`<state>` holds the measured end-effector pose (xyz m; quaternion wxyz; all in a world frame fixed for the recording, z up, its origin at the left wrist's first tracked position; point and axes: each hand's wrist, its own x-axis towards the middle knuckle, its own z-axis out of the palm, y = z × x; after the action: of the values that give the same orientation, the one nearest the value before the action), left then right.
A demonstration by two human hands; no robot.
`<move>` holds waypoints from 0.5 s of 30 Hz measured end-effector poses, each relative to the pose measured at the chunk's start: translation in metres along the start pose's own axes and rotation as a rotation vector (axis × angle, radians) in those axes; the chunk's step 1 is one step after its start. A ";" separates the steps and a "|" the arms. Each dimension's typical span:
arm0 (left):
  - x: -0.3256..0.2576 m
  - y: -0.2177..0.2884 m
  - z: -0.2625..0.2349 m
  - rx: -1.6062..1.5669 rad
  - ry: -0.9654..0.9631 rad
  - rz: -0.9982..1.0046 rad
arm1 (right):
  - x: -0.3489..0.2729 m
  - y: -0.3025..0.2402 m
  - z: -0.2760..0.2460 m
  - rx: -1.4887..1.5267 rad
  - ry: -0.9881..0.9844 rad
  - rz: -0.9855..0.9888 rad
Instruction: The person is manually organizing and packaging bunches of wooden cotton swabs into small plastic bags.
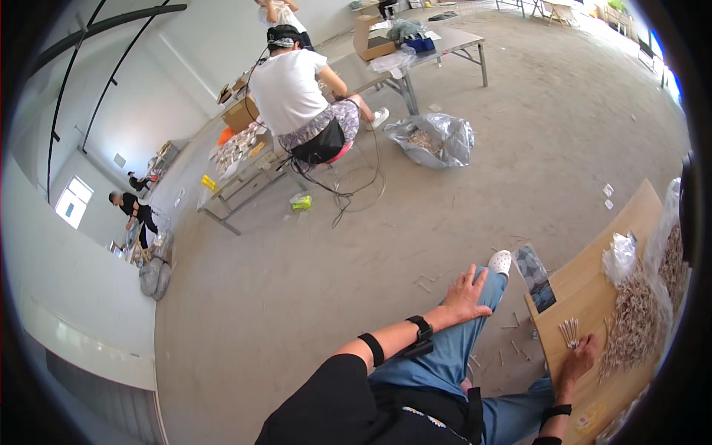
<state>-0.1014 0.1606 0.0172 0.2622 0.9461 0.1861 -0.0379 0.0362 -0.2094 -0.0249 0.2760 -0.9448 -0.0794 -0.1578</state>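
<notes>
A small bundle of thin sticks (pixel 569 331) lies on the wooden worktop (pixel 593 293), just beside the right hand (pixel 577 361), whose fingers rest spread and released. The sticks look light, stiff and snappable, best pinched mid-length. A larger heap (pixel 630 322) lies near. The left hand (pixel 466 294) rests flat, released, on the knee (pixel 486 285).
</notes>
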 end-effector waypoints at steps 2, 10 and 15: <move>0.002 0.007 -0.005 0.060 -0.009 0.021 | -0.003 -0.004 -0.004 0.000 -0.001 0.014; 0.011 0.001 -0.003 0.044 0.033 0.087 | -0.003 -0.015 -0.010 -0.017 0.006 -0.005; 0.011 -0.002 -0.002 0.004 0.064 0.115 | -0.002 -0.005 -0.003 -0.047 0.033 -0.031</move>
<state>-0.0919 0.1665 0.0161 0.2560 0.9565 0.1396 0.0074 0.0328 -0.2069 -0.0203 0.2525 -0.9469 -0.0859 -0.1797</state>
